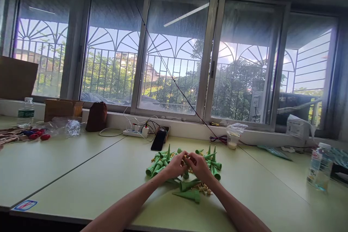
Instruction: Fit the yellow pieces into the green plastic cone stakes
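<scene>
My left hand (178, 165) and my right hand (199, 165) meet at the fingertips over a pile of green cones (159, 165). Both have their fingers bent and closed in a pinch. Whatever they hold is small and hidden behind the fingers. Just below them shows a green piece (186, 174), and I cannot tell whether it is held. Small yellow pieces (203, 188) lie among the cones, mostly under my right wrist. Closest to me, one green cone (187, 195) lies on its side, its tip pointing left. A few cones stand upright at the back of the pile.
On the pale green table (108, 185), a black phone (159, 140) lies by a power strip (136, 133). A brown pouch (97, 116) and a cardboard box (63, 108) stand back left. A plastic cup (232, 139) is behind the pile; a bottle (320, 166) stands right.
</scene>
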{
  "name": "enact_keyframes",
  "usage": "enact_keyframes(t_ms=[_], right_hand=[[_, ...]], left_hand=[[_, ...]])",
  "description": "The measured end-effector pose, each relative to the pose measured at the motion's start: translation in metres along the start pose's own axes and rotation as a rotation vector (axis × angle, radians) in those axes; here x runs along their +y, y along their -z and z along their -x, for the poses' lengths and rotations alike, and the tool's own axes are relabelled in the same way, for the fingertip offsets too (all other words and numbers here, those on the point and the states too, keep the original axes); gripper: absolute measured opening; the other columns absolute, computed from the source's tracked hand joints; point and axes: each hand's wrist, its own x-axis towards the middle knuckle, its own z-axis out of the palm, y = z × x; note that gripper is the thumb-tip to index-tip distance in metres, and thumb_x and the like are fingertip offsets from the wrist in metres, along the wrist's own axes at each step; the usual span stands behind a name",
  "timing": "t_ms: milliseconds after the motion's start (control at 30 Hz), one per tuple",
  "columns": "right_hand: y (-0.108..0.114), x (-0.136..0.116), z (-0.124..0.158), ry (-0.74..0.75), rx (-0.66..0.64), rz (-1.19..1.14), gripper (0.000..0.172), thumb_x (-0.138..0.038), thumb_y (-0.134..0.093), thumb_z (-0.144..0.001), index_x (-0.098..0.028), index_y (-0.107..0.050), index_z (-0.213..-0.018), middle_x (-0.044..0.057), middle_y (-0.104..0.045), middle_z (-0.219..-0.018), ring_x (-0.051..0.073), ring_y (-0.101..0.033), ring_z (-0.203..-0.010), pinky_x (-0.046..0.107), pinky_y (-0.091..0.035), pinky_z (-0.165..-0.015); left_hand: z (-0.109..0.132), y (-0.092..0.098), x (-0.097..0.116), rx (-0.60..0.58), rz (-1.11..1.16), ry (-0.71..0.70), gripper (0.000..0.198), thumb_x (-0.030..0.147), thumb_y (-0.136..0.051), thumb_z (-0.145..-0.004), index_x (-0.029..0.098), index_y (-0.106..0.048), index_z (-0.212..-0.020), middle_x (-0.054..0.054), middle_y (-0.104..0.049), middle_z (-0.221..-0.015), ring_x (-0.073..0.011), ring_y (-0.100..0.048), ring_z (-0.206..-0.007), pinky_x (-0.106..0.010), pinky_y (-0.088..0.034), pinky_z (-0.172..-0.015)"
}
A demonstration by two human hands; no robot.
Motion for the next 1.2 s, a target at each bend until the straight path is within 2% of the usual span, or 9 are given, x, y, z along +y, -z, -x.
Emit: enact_keyframes(t_ms=[133, 233, 400, 533, 633, 767, 933, 1100, 1200], right_hand=[[-0.001, 0.0, 0.0, 0.017, 0.05, 0.032, 0.035, -0.041, -0.05, -0.091, -0.016, -0.057, -0.067, -0.002, -0.051, -0.058, 0.011, -0.041, -0.054, 0.023, -0.03, -0.053], [0.002, 0.001, -0.001, 0.032, 0.144, 0.039, 0.034, -0.04, -0.046, -0.093, -0.016, -0.059, -0.073, -0.001, -0.054, -0.061, 0.011, -0.043, -0.055, 0.022, -0.033, -0.054], [0.02, 0.005, -0.005, 0.098, 0.472, 0.128, 0.033, -0.039, -0.043, -0.096, -0.016, -0.059, -0.079, 0.0, -0.055, -0.065, 0.012, -0.049, -0.057, 0.022, -0.038, -0.057], [0.044, 0.021, -0.01, 0.164, 0.749, 0.281, 0.03, -0.037, -0.043, -0.097, -0.015, -0.061, -0.088, 0.004, -0.06, -0.074, 0.014, -0.054, -0.063, 0.024, -0.042, -0.065], [0.061, 0.04, -0.013, 0.12, 0.83, 0.441, 0.033, -0.037, -0.039, -0.099, -0.014, -0.063, -0.092, 0.006, -0.06, -0.078, 0.016, -0.055, -0.069, 0.025, -0.041, -0.068], [0.075, 0.068, -0.011, -0.169, 0.833, 0.662, 0.04, -0.038, -0.035, -0.099, -0.014, -0.066, -0.094, 0.009, -0.061, -0.082, 0.018, -0.056, -0.072, 0.025, -0.035, -0.059], [0.083, 0.089, -0.007, -0.537, 0.653, 0.697, 0.031, -0.03, -0.04, -0.097, -0.016, -0.068, -0.097, 0.011, -0.064, -0.092, 0.019, -0.058, -0.074, 0.025, -0.027, -0.054], [0.085, 0.098, -0.007, -0.704, 0.496, 0.626, 0.028, -0.028, -0.044, -0.093, -0.017, -0.07, -0.09, 0.012, -0.069, -0.089, 0.022, -0.061, -0.076, 0.026, -0.028, -0.054], [0.084, 0.101, -0.008, -0.698, 0.428, 0.589, 0.027, -0.027, -0.047, -0.091, -0.017, -0.071, -0.083, 0.011, -0.071, -0.086, 0.022, -0.062, -0.074, 0.026, -0.03, -0.056]], left_hand=[[0.0, -0.001, 0.001, 0.001, 0.034, 0.015, 0.032, 0.016, -0.059, -0.068, 0.017, -0.054, -0.099, 0.002, -0.063, -0.075, -0.0084, -0.056, -0.051, -0.017, -0.04, -0.046], [-0.001, 0.0, 0.003, 0.083, 0.042, 0.028, 0.033, 0.019, -0.06, -0.069, 0.018, -0.052, -0.102, -0.001, -0.063, -0.09, -0.0069, -0.056, -0.053, -0.018, -0.042, -0.047], [-0.003, 0.003, 0.003, 0.25, 0.003, 0.042, 0.026, 0.025, -0.056, -0.076, 0.018, -0.051, -0.101, -0.004, -0.061, -0.098, -0.006, -0.052, -0.054, -0.02, -0.044, -0.051], [-0.004, 0.004, 0.002, 0.295, -0.01, 0.043, 0.019, 0.026, -0.054, -0.078, 0.018, -0.052, -0.095, -0.003, -0.061, -0.093, -0.0065, -0.05, -0.052, -0.02, -0.043, -0.052], [-0.004, 0.003, 0.002, 0.298, -0.014, 0.04, 0.016, 0.026, -0.053, -0.079, 0.018, -0.053, -0.092, -0.003, -0.061, -0.093, -0.0067, -0.049, -0.052, -0.02, -0.042, -0.051], [-0.005, 0.003, 0.001, 0.301, -0.022, 0.04, 0.015, 0.027, -0.053, -0.079, 0.018, -0.053, -0.091, -0.003, -0.061, -0.092, -0.0067, -0.049, -0.052, -0.02, -0.041, -0.051], [-0.006, 0.003, -0.002, 0.311, -0.033, 0.037, 0.013, 0.026, -0.052, -0.079, 0.017, -0.054, -0.089, -0.003, -0.061, -0.091, -0.0062, -0.048, -0.052, -0.019, -0.04, -0.051], [-0.007, 0.002, -0.005, 0.309, -0.041, 0.038, 0.014, 0.025, -0.052, -0.08, 0.017, -0.054, -0.09, -0.003, -0.061, -0.089, -0.0062, -0.048, -0.051, -0.019, -0.04, -0.051], [-0.007, 0.002, -0.004, 0.31, -0.044, 0.039, 0.013, 0.025, -0.052, -0.079, 0.017, -0.055, -0.089, -0.003, -0.062, -0.088, -0.0066, -0.049, -0.052, -0.019, -0.04, -0.052]])
